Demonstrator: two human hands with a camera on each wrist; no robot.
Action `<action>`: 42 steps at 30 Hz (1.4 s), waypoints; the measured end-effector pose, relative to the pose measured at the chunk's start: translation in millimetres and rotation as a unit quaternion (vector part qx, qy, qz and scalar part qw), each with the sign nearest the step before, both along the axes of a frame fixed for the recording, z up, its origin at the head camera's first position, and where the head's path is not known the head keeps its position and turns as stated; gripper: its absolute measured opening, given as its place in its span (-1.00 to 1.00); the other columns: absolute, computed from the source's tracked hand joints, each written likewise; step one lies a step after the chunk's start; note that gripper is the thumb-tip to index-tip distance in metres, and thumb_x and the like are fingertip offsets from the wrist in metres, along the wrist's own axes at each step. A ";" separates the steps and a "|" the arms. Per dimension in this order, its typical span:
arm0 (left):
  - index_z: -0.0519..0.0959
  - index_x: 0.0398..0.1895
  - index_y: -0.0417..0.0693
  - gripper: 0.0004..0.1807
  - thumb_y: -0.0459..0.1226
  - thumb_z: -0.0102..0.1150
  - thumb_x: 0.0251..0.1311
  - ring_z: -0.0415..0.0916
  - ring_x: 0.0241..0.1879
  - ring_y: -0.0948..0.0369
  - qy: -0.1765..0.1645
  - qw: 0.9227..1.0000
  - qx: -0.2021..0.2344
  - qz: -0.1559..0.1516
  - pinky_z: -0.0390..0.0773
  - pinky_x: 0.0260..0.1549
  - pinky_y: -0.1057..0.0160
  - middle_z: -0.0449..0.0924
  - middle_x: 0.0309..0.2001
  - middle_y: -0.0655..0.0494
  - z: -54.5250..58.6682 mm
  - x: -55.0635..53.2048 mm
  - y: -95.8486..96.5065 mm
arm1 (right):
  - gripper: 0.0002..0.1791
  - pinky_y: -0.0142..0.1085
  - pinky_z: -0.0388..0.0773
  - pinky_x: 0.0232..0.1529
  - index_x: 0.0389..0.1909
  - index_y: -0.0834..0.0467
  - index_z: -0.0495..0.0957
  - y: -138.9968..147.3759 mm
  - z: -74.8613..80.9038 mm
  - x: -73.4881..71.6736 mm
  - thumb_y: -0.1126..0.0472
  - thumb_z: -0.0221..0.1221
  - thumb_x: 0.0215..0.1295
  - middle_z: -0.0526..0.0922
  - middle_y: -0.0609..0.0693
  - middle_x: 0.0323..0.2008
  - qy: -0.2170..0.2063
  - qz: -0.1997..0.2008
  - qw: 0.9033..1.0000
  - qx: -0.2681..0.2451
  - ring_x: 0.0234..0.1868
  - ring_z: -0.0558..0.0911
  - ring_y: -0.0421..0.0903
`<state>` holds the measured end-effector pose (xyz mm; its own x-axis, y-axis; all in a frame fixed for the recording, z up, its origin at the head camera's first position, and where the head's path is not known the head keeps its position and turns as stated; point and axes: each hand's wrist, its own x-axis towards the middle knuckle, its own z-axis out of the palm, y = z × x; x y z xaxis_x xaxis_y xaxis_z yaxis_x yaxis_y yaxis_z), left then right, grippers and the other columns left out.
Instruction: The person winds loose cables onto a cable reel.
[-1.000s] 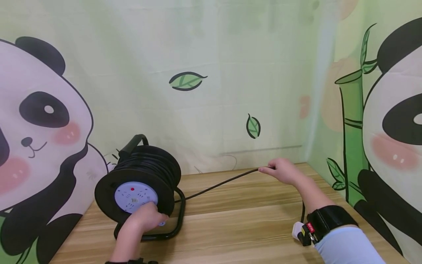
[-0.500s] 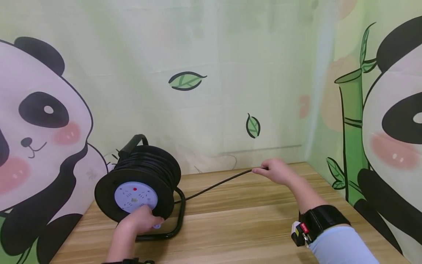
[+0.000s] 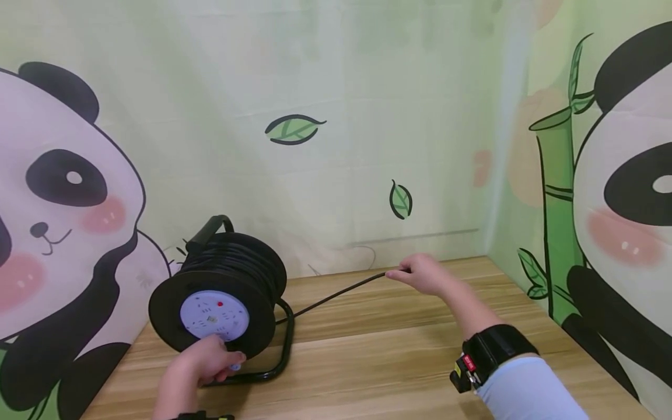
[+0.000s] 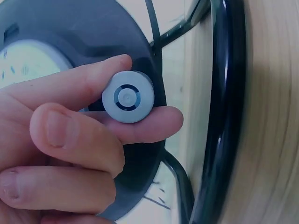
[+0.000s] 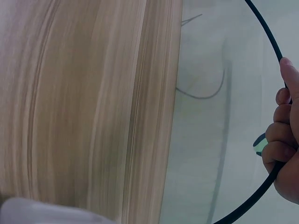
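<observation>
A black cable reel (image 3: 236,251) with a pale round socket panel (image 3: 210,315) stands on the left of the table in the head view. My left hand (image 3: 205,357) is low at its front face. In the left wrist view a grey crank knob (image 4: 127,97) sits between the index finger and thumb, which hold it from either side. The black cable (image 3: 341,291) runs taut from the reel up to the right. My right hand (image 3: 422,273) grips it above the table, fingers curled round it in the right wrist view, with more cable trailing below the fist.
The reel's black tube stand (image 3: 289,344) rests on the wood-grain table (image 3: 357,361). A panda-print cloth (image 3: 336,192) hangs behind and at both sides. A pale blurred shape (image 5: 46,215) shows at the lower edge of the right wrist view.
My left hand has moved left and down with the knob, and the panel's red button has turned slightly clockwise. My right hand has come left toward the reel, shortening the taut cable.
</observation>
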<state>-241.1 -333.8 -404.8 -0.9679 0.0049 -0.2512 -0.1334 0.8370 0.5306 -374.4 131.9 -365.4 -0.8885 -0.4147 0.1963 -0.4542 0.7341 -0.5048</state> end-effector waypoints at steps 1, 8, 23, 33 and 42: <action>0.49 -0.77 -0.09 -0.50 -0.06 0.29 0.30 0.11 -0.77 0.30 -0.005 1.000 0.005 0.005 0.17 -0.69 0.34 0.37 -0.74 0.14 -0.8 0.0 -2.9 | -0.43 -0.25 0.22 -0.50 -0.66 0.04 0.27 -2.2 -0.5 0.1 -0.17 0.20 0.43 0.20 -0.14 -0.69 -0.002 0.002 1.000 0.000 -0.63 0.21 -0.16; 0.55 -0.71 -0.12 -0.54 -0.06 0.31 0.29 0.08 -0.78 0.31 -0.022 0.997 0.055 0.046 0.14 -0.73 0.36 0.41 -0.73 0.14 -9.2 1.5 -25.3 | -0.42 -0.27 0.21 -0.52 -0.69 0.03 0.29 -16.6 -2.5 1.0 -0.19 0.20 0.43 0.20 -0.16 -0.71 -0.002 0.013 1.000 0.007 -0.65 0.20 -0.18; 0.41 -0.68 -0.02 -0.52 -0.11 -0.03 0.49 0.02 -0.69 0.29 -0.050 0.981 0.175 0.071 0.02 -0.67 0.33 0.22 -0.67 0.20 -9.4 12.4 -64.9 | -0.45 -0.29 0.21 -0.52 -0.67 0.00 0.32 -50.8 -0.1 9.1 -0.19 0.18 0.45 0.23 -0.18 -0.70 0.011 0.045 0.999 0.028 -0.65 0.22 -0.21; 0.51 -0.48 -0.08 -0.56 -0.07 -0.11 0.57 0.07 -0.66 0.27 -0.044 0.951 0.302 0.043 0.16 -0.63 0.29 0.18 -0.64 0.22 -11.8 21.1 -97.5 | -0.47 -0.32 0.23 -0.54 -0.67 -0.02 0.32 -78.1 -4.1 12.9 -0.18 0.16 0.47 0.24 -0.19 -0.69 0.016 0.073 0.996 0.055 -0.66 0.24 -0.24; 0.55 -0.38 -0.13 -0.55 -0.08 -0.18 0.61 0.11 -0.65 0.28 0.002 0.931 0.351 0.097 0.33 -0.57 0.27 0.22 -0.59 0.22 -7.2 23.6 -109.0 | -0.47 -0.33 0.20 -0.56 -0.68 -0.02 0.28 -97.8 -11.5 16.7 -0.12 0.16 0.48 0.20 -0.22 -0.72 0.036 0.092 0.993 0.070 -0.68 0.20 -0.26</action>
<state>-217.5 -442.8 -411.9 -0.9688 -0.0084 -0.2479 -0.2424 0.2434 0.9392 -357.7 34.0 -376.8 -0.7804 -0.5968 0.1863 -0.6190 0.6955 -0.3649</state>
